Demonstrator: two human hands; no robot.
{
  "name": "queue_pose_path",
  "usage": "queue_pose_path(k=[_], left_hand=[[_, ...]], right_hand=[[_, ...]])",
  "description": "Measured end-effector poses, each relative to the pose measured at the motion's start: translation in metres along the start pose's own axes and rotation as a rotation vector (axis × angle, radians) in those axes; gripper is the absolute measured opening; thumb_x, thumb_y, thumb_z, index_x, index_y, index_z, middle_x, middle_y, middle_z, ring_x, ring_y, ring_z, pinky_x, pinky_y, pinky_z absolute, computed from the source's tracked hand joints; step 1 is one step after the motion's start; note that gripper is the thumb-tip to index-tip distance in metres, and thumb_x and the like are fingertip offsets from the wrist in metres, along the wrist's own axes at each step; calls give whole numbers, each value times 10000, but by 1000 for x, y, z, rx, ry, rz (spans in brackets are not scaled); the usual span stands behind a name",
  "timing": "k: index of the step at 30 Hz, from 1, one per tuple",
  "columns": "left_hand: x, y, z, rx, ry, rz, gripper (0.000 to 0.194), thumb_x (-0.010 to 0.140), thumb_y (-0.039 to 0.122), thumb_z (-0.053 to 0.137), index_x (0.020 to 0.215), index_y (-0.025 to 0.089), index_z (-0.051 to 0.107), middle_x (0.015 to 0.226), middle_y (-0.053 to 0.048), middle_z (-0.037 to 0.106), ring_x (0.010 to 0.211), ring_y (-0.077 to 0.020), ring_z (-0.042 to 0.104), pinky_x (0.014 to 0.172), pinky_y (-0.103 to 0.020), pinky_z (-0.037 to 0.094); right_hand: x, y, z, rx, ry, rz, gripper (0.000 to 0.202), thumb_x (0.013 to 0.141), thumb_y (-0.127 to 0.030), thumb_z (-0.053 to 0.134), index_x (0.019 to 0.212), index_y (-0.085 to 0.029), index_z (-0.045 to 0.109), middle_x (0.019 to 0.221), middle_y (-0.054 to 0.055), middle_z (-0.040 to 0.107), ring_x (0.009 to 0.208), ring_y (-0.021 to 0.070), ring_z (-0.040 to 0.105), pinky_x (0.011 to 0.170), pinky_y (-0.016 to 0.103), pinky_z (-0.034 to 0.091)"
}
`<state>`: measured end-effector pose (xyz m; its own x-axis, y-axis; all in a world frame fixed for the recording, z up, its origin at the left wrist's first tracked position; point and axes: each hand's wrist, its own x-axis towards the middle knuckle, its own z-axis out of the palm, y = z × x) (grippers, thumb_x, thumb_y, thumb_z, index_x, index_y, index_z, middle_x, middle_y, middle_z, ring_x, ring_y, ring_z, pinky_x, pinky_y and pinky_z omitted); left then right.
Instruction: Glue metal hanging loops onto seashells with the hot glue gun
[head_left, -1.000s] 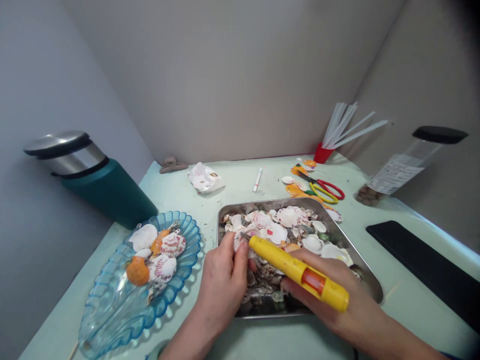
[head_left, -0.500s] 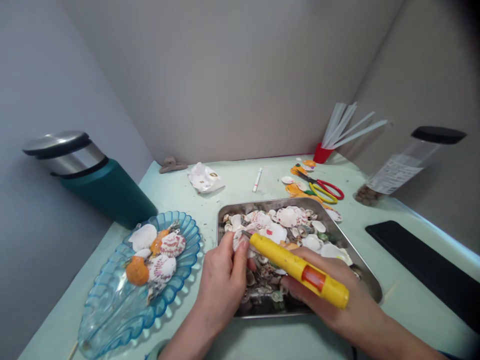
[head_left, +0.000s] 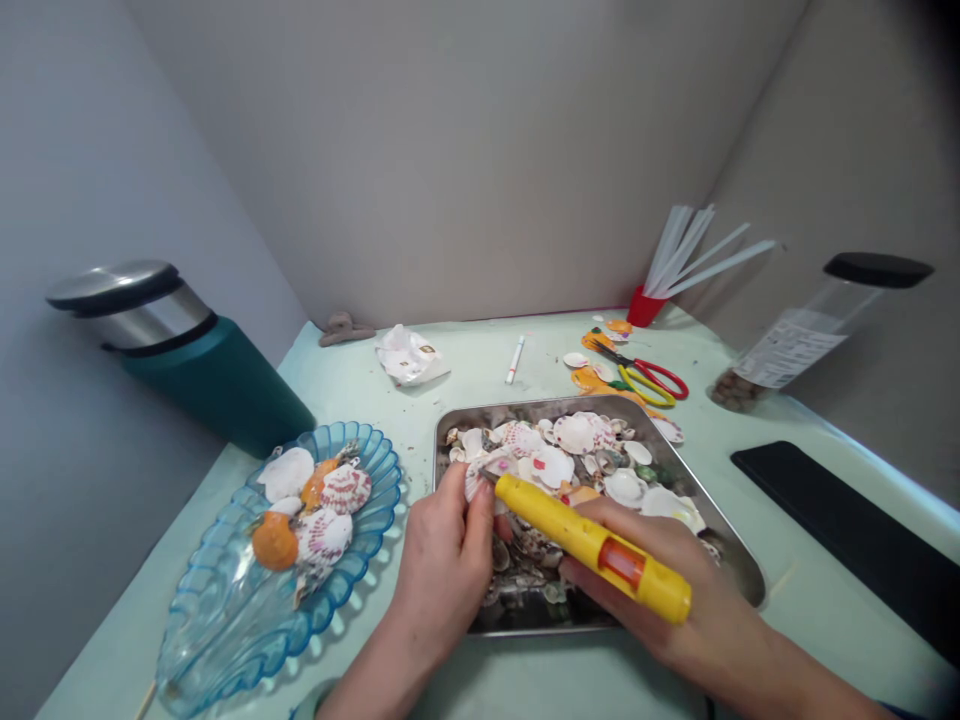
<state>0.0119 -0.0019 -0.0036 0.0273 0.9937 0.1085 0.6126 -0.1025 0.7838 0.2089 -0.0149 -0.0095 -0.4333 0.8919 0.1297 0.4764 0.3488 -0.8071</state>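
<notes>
My left hand (head_left: 448, 555) pinches a whitish ribbed shell (head_left: 480, 476) over the near left part of a metal tray (head_left: 555, 632). A yellow tool (head_left: 592, 545) with an orange-red window in its body is gripped in my right hand (head_left: 660, 570); its thin dark tip meets the shell at my left fingertips. Many shells (head_left: 577, 433) of mixed sizes fill the tray below both hands, white, spotted and brownish. My right fingers partly hide the tool's underside.
Left stands a blue scalloped dish (head_left: 217, 620) with several shells, beside a teal bottle (head_left: 202, 385). Behind the tray lie a plastic bag (head_left: 410, 356), a marker (head_left: 515, 360) and scissors (head_left: 660, 380). A red cup (head_left: 643, 307), clear jar (head_left: 795, 340) and black slab (head_left: 840, 530) are right.
The yellow tool has shifted slightly left and down with my right hand. The shell at my left fingertips has turned a little, while my left hand is nearly still.
</notes>
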Motion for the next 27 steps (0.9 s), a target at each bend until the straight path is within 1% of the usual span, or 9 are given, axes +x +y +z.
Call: queue_pose_path(k=[7, 9, 13, 19, 24, 27], left_hand=[[0, 0, 1, -23, -21, -29, 206, 928, 323, 399, 750, 227, 440, 580, 36, 649, 467, -129, 531, 503, -223, 345], [-1, 0, 1, -17, -18, -22, 205, 928, 307, 388, 746, 227, 437, 570, 37, 641, 464, -130, 530, 501, -225, 343], [-1, 0, 1, 12, 7, 6, 208, 917, 266, 381, 722, 226, 439, 564, 31, 625, 495, -138, 554, 506, -228, 342], [-1, 1, 1, -21, -11, -16, 209, 922, 305, 399, 730, 231, 435, 567, 34, 648, 474, -137, 550, 507, -228, 348], [-1, -1, 1, -9, -16, -10, 193, 921, 280, 393, 745, 224, 450, 583, 32, 640, 489, -133, 547, 515, -226, 352], [-1, -2, 1, -22, -22, -26, 210, 929, 308, 393, 742, 226, 441, 579, 36, 641, 483, -128, 545, 514, -223, 352]], right_hand=[[-1, 4, 2, 39, 29, 18, 78, 882, -287, 575, 938, -236, 555, 879, 2, 636, 788, 174, 624, 688, 263, 472], [0, 4, 2, 33, 17, 8, 80, 888, -282, 568, 955, -240, 561, 871, -2, 636, 798, 174, 626, 684, 260, 469], [0, 1, 0, 18, -18, -4, 106, 902, -277, 543, 998, -242, 569, 882, 1, 654, 747, 161, 625, 655, 260, 465], [0, 2, 1, 21, 30, 13, 93, 875, -286, 570, 949, -230, 573, 881, 11, 661, 748, 172, 631, 657, 264, 481], [-1, 3, 2, 10, 3, -4, 140, 882, -255, 565, 1022, -251, 573, 902, -4, 659, 761, 162, 632, 663, 256, 474], [0, 1, 1, 24, 7, 13, 97, 885, -271, 564, 977, -239, 569, 882, 2, 647, 775, 169, 633, 681, 262, 478]])
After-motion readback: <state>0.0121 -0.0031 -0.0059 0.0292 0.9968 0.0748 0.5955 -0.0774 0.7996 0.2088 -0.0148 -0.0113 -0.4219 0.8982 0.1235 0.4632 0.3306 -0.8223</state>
